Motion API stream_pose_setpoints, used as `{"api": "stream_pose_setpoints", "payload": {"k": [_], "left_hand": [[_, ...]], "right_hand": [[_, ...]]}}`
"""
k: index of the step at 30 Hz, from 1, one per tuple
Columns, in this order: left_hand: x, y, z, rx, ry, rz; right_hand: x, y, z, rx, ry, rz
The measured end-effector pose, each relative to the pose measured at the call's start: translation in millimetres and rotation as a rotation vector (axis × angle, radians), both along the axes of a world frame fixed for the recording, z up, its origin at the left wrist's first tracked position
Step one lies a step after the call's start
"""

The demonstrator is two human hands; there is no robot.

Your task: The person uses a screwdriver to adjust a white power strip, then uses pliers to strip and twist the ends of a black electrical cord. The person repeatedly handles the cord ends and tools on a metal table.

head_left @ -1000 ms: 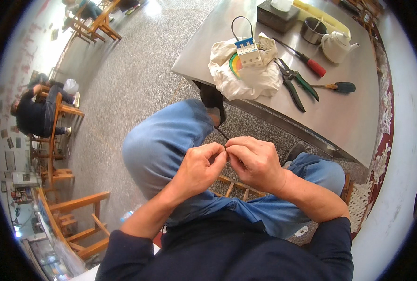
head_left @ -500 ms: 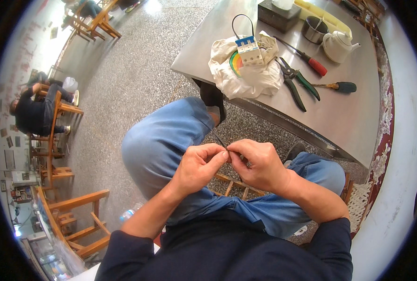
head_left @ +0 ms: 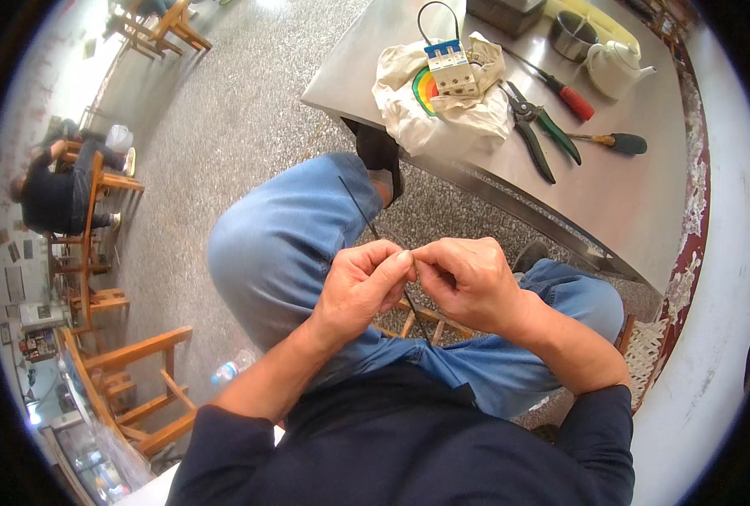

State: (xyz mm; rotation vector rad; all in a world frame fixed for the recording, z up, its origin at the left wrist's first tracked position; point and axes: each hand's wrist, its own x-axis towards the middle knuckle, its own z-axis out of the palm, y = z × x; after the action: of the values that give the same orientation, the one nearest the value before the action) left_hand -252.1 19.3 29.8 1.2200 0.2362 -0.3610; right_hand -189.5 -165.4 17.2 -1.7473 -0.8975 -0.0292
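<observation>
Over my lap, my left hand [head_left: 358, 282] and my right hand [head_left: 469, 282] meet fingertip to fingertip, both pinched on a thin black wire [head_left: 357, 201]. One end of it sticks out up and to the left over my knee; another length hangs below my fingers. The part between the fingertips is hidden. On the metal table ahead, a white and blue circuit breaker [head_left: 451, 72] with a black wire loop [head_left: 423, 17] rests on a cream cloth [head_left: 400, 118]. Green-handled wire strippers [head_left: 533, 126] lie beside the cloth.
A red-handled screwdriver [head_left: 573, 103] and a dark-handled screwdriver [head_left: 626, 143] lie on the steel table [head_left: 611, 194], near a white teapot [head_left: 615, 72] and a metal cup [head_left: 572, 38]. Wooden chairs [head_left: 139, 363] stand at left, where a person [head_left: 54, 198] sits. A plastic bottle [head_left: 227, 371] is by my left arm.
More of the black wire now shows above my left hand, pointing up-left, and a length hangs below. My hands stay pinched together. The view has shifted slightly.
</observation>
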Motion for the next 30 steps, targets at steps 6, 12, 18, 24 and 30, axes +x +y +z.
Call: {"api": "stream_pose_setpoints", "payload": {"k": [6,12,18,24,30], "left_hand": [[0.0,3.1,1.4,0.032,0.017,-0.036],[-1.3,2.2,-4.5,-0.124,0.027,-0.015],[0.3,0.7,-2.0,-0.165,0.043,-0.025],[1.4,2.8,0.4,-0.116,0.048,-0.037],[2.5,4.8,8.6,-0.067,0.075,-0.109]], "right_hand": [[0.7,-0.3,-0.7,0.006,-0.01,0.017],[-3.5,0.5,-0.1,0.034,0.039,-0.008],[-3.8,-1.2,6.3,0.018,0.126,-0.036],[-3.8,-0.9,10.0,0.028,0.176,-0.034],[-3.2,-1.6,14.1,0.042,0.212,-0.067]]}}
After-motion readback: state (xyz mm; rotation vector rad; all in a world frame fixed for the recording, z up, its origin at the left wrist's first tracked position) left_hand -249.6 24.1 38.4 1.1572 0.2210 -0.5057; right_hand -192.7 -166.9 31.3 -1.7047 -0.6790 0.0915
